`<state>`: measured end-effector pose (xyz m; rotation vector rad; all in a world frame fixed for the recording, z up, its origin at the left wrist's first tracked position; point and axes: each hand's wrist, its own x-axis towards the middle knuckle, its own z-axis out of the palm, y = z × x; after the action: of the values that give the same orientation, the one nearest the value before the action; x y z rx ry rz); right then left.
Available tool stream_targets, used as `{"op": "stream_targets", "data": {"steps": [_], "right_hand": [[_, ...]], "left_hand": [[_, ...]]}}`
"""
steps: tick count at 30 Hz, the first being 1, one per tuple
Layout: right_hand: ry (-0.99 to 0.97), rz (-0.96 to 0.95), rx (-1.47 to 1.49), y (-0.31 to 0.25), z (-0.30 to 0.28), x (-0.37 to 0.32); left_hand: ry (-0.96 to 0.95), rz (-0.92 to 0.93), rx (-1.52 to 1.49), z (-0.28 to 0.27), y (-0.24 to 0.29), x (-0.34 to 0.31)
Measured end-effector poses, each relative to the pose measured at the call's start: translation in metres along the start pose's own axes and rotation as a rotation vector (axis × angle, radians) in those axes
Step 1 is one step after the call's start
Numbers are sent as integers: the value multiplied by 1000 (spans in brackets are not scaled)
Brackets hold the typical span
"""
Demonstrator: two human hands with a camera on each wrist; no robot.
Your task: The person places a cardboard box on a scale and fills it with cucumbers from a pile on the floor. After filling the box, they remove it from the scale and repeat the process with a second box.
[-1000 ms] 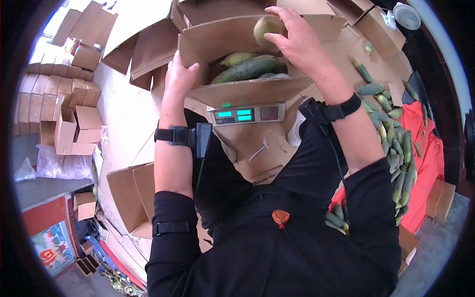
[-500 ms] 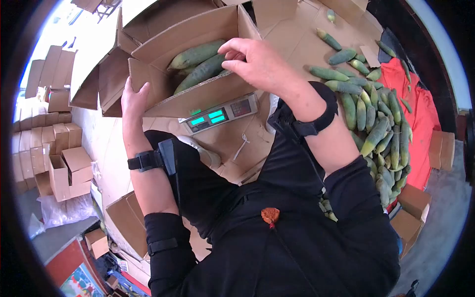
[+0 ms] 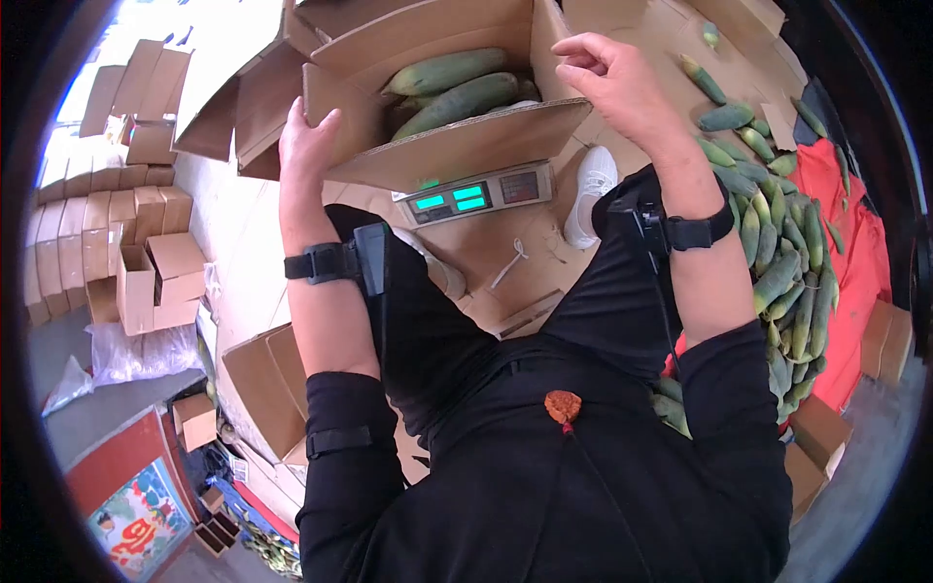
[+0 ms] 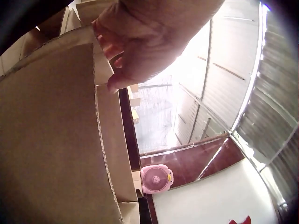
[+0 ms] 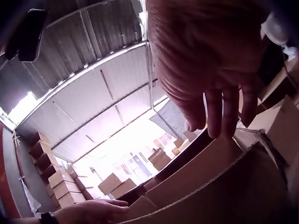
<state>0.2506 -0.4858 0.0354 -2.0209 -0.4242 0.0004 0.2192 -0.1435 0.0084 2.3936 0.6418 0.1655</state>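
An open cardboard box (image 3: 457,146) stands on a digital scale (image 3: 476,197) with lit green displays. Inside it lie several long green radishes (image 3: 452,70). My left hand (image 3: 309,151) grips the box's left wall, fingers outside and thumb near the top edge; the left wrist view shows this hand (image 4: 145,42) at the cardboard edge. My right hand (image 3: 627,92) hovers by the box's right end with fingers loosely bent and nothing in them. In the right wrist view those fingers (image 5: 214,109) hang down over the cardboard rim.
A heap of green radishes (image 3: 777,257) lies on a red cloth (image 3: 855,291) at the right. Stacked cartons (image 3: 92,233) line the left side. Another open carton (image 3: 267,384) sits beside my left leg. A white shoe (image 3: 591,194) is right of the scale.
A second ago my right hand held a radish over the box; it was then empty over the radishes and has since drawn off to the right. My left hand stayed at the left wall.
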Motion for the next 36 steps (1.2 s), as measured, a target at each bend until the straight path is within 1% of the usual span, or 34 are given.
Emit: {"op": "stream_targets", "data": {"steps": [3, 8, 11, 12, 14, 16, 18, 20, 21, 22, 24, 25, 27, 28, 30, 31, 32, 33, 34, 35, 36], "right_hand": [[-10, 4, -15, -1, 4, 3], [-7, 17, -5, 3, 6, 8], [-16, -36, -32, 4, 6, 11], [-12, -32, -45, 4, 6, 11], [-20, -29, -34, 5, 8, 12], [-39, -15, -1, 7, 10, 14], [-46, -23, -13, 7, 13, 17], [-59, -30, -42, 11, 12, 20], [-75, -19, -46, 14, 12, 22], [-101, -49, -34, 10, 14, 23], [-111, 62, -52, 2, 13, 22], [-124, 40, -47, 3, 11, 21], [-127, 78, -48, 5, 12, 21], [-140, 65, -48, 2, 13, 20], [-125, 92, -1, -3, 13, 18], [-122, 82, 0, -3, 12, 18], [-127, 80, 3, 1, 12, 17], [-127, 77, 6, 4, 11, 18], [-105, 68, 4, 7, 11, 19], [-115, 63, 21, 10, 11, 18], [-122, 56, 40, 10, 11, 18]], "left_hand": [[32, -4, 51, 2, -1, 1], [52, 6, 50, 3, -5, 2], [125, 79, 85, 4, -11, 8], [115, 77, 59, 5, -13, 10], [168, 155, 22, 3, -10, 4], [209, 127, 21, -1, -3, -5], [179, 137, -26, -8, 1, -10], [314, 166, -1, 2, -13, -5], [317, 157, -39, 1, -12, -6], [318, 151, -79, -3, -12, -7], [239, 105, -281, -14, -12, -14], [245, 91, -316, -19, -15, -18], [275, 70, -338, -35, -31, -26], [282, 59, -360, -44, -39, -32], [346, 47, -370, -61, -74, -43], [370, 43, -318, -72, -93, -52], [352, -27, -239, -88, -107, -69], [413, -94, -166, -90, -146, -76], [449, -106, -128, -99, -165, -98], [468, -152, 9, -105, -195, -116], [435, -286, 189, -116, -200, -144]]}}
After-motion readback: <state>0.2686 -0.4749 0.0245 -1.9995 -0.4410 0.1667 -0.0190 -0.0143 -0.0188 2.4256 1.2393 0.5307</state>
